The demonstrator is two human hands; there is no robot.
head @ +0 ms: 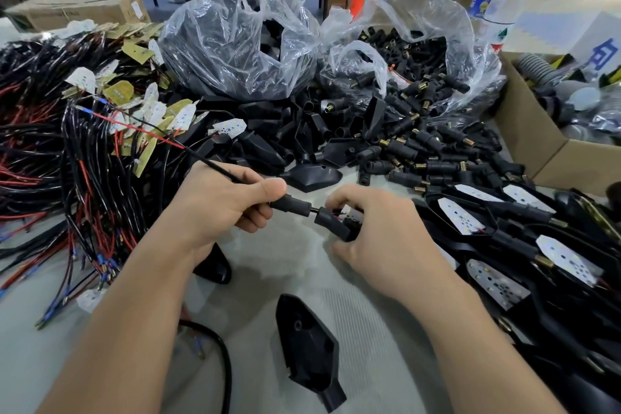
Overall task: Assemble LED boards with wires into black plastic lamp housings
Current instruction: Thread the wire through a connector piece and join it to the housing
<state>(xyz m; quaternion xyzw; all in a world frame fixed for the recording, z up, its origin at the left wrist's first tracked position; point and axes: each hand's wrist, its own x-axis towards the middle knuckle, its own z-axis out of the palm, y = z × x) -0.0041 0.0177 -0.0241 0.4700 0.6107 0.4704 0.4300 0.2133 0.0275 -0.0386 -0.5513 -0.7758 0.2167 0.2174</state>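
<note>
Lamp housing [332, 223] gripped in the right hand [379, 239], its neck pointing left at a black stem [290, 204] pinched in the left hand [218, 208].

The right fingers curl round the housing body over the middle of the grey table [285, 265]; the left thumb and fingers close on the stem. Stem and neck share one long axis, running left to right and slightly down, with a short black link across the small gap. A black wire [215, 165] leaves the left hand up-left toward the heap of wired LED boards [148, 118]. A loose housing [305, 346] lies nearer the person.
</note>
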